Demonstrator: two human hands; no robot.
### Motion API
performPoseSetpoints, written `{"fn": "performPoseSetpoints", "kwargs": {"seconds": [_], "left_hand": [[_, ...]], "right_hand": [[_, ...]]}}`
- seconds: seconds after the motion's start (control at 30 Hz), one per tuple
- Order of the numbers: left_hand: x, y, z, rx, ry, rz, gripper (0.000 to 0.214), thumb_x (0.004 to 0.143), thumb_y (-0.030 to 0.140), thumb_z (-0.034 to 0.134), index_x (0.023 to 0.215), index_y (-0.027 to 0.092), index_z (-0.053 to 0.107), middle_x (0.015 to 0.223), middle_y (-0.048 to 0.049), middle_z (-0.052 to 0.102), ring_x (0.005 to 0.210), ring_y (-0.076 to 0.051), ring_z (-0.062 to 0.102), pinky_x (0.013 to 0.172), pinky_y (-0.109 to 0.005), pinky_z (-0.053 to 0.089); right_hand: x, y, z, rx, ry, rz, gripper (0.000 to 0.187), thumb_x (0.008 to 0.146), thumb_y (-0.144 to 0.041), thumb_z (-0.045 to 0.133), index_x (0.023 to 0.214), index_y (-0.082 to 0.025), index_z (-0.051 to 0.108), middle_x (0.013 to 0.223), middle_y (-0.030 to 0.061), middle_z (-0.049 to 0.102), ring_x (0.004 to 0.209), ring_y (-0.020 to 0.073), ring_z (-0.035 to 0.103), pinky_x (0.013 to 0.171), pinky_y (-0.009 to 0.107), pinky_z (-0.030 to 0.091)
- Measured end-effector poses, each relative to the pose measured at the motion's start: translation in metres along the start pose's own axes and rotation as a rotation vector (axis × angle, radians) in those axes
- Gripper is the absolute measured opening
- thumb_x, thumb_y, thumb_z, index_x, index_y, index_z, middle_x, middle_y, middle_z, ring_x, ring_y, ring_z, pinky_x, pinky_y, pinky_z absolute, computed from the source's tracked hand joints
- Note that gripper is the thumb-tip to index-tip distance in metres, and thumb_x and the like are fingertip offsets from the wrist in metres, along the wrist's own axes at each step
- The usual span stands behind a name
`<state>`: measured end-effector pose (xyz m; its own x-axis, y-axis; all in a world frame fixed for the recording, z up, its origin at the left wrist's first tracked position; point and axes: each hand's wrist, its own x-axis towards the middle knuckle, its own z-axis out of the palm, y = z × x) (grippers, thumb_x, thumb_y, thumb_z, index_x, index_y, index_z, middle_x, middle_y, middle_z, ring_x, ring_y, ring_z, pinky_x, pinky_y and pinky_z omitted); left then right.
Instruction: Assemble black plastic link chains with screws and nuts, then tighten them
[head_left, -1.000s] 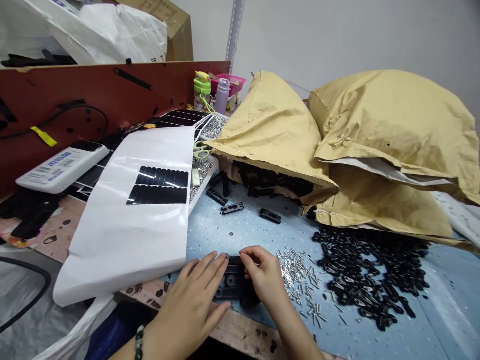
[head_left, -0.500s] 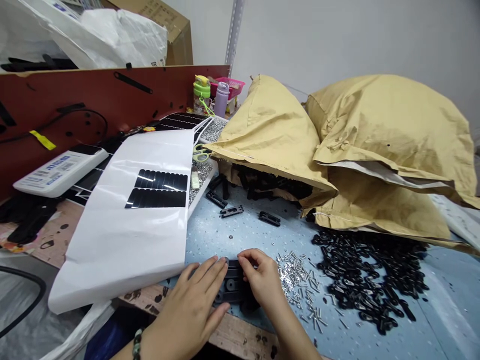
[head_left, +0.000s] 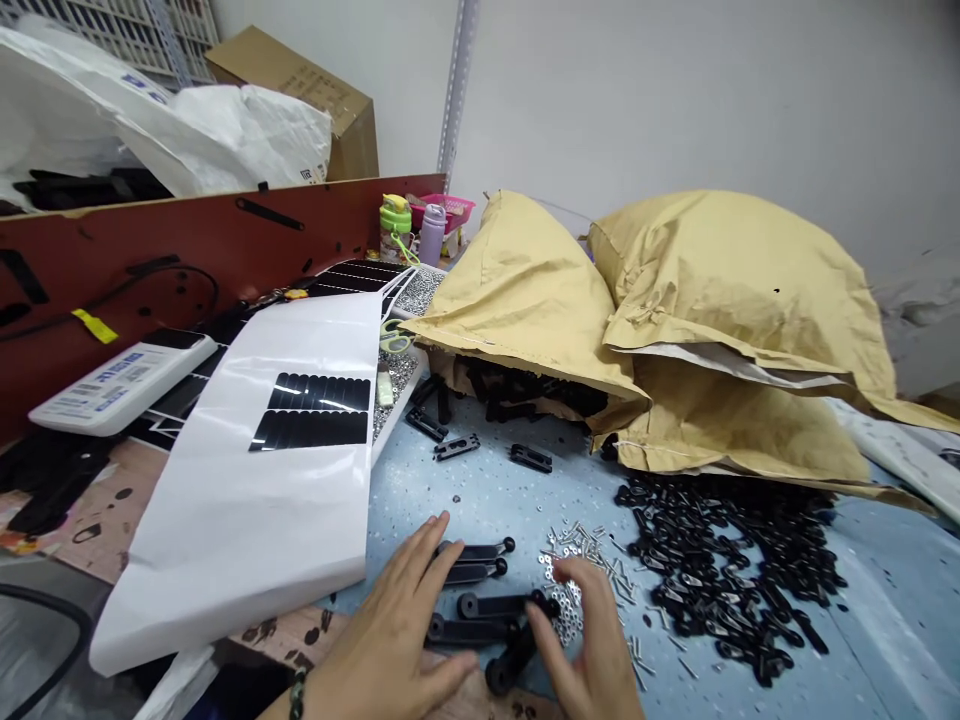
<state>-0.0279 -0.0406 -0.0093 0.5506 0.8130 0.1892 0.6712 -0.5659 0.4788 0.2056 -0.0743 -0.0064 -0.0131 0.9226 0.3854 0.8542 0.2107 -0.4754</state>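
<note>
Several black plastic bars with round knobbed ends (head_left: pixel 491 606) lie at the front edge of the blue work surface. My left hand (head_left: pixel 401 625) is at their left ends, fingers stretched out, the fingertips over the upper bars. On the other side, my right hand (head_left: pixel 592 640) has thumb and index finger apart, the thumb tip at the right end of a bar. Small silver nuts (head_left: pixel 568 618) and loose screws (head_left: pixel 592 545) lie just beyond my right hand. A heap of small black parts (head_left: pixel 720 570) spreads to the right of them.
Large tan paper sacks (head_left: pixel 544 310) stand at the back, one gaping with black pieces inside. A white sheet (head_left: pixel 300 520) with black stickers covers the left. Beside it lie a white boxlike device (head_left: pixel 124 385) and green scissors (head_left: pixel 394 338). A red-brown board (head_left: pixel 300 225) rises behind.
The black bars, grouped together between my hands before, now lie spread apart, knobbed ends showing. My right hand has moved right, its pinch opened. The camera view has tilted up slightly.
</note>
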Motion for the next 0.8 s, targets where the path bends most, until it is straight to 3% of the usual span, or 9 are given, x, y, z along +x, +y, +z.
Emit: {"fn": "performPoseSetpoints", "kwargs": {"seconds": [0.1, 0.17, 0.23, 0.37, 0.47, 0.6, 0.8], "left_hand": [[-0.002, 0.002, 0.006, -0.077, -0.099, -0.017, 0.113, 0.065, 0.048, 0.074, 0.151, 0.022, 0.004, 0.156, -0.0138, 0.009, 0.139, -0.040, 0.020, 0.104, -0.058, 0.036], [-0.001, 0.006, 0.011, -0.073, -0.128, -0.009, 0.123, 0.059, 0.048, 0.078, 0.150, 0.022, 0.000, 0.156, -0.0146, 0.011, 0.140, -0.041, 0.015, 0.105, -0.061, 0.032], [0.001, 0.010, 0.019, -0.050, -0.101, 0.003, 0.121, 0.060, 0.044, 0.077, 0.150, 0.020, -0.001, 0.155, -0.0157, 0.016, 0.140, -0.040, 0.014, 0.106, -0.061, 0.031], [0.006, 0.014, 0.034, -0.001, 0.010, -0.010, 0.099, 0.074, 0.025, 0.060, 0.150, 0.016, -0.004, 0.150, -0.0180, 0.028, 0.138, -0.035, 0.026, 0.107, -0.057, 0.033], [0.007, 0.013, 0.043, 0.026, 0.039, -0.023, 0.099, 0.068, 0.009, 0.050, 0.149, 0.016, -0.005, 0.149, -0.0163, 0.029, 0.136, -0.034, 0.028, 0.107, -0.056, 0.034], [0.006, 0.010, 0.048, 0.053, 0.050, -0.025, 0.098, 0.063, 0.003, 0.046, 0.149, 0.018, 0.001, 0.144, -0.0166, 0.035, 0.134, -0.037, 0.030, 0.106, -0.059, 0.033], [0.006, 0.011, 0.047, 0.023, 0.060, -0.049, 0.093, 0.057, 0.005, 0.048, 0.144, 0.018, 0.017, 0.135, -0.0157, 0.041, 0.130, -0.037, 0.034, 0.106, -0.060, 0.032]], "right_hand": [[-0.034, 0.006, 0.005, 0.026, -0.024, -0.082, 0.042, 0.089, -0.030, 0.050, 0.129, -0.020, 0.041, 0.126, 0.0135, 0.050, 0.118, 0.0266, 0.051, 0.095, 0.039, 0.048], [-0.039, 0.001, 0.013, 0.036, -0.073, -0.109, 0.049, 0.089, -0.031, 0.053, 0.134, -0.020, 0.037, 0.128, 0.0134, 0.050, 0.119, 0.0258, 0.051, 0.095, 0.038, 0.049], [-0.032, -0.007, 0.021, 0.012, -0.093, -0.111, 0.053, 0.090, -0.031, 0.053, 0.138, -0.021, 0.033, 0.130, 0.0131, 0.051, 0.121, 0.0256, 0.051, 0.095, 0.039, 0.050], [-0.010, -0.021, 0.032, -0.155, -0.198, -0.182, 0.066, 0.093, -0.028, 0.044, 0.150, -0.020, 0.012, 0.145, 0.0130, 0.040, 0.133, 0.0302, 0.039, 0.102, 0.053, 0.041], [-0.006, -0.028, 0.040, -0.235, -0.285, -0.250, 0.078, 0.091, -0.027, 0.045, 0.150, -0.016, -0.004, 0.150, 0.0141, 0.031, 0.136, 0.0329, 0.032, 0.103, 0.058, 0.039], [-0.011, -0.035, 0.042, -0.205, -0.330, -0.270, 0.076, 0.091, -0.022, 0.042, 0.149, -0.013, -0.005, 0.151, 0.0135, 0.025, 0.138, 0.0320, 0.028, 0.106, 0.058, 0.035], [-0.011, -0.033, 0.035, -0.068, -0.408, -0.319, 0.074, 0.090, -0.019, 0.042, 0.150, -0.018, -0.002, 0.152, 0.0087, 0.024, 0.138, 0.0295, 0.027, 0.109, 0.059, 0.029]]}}
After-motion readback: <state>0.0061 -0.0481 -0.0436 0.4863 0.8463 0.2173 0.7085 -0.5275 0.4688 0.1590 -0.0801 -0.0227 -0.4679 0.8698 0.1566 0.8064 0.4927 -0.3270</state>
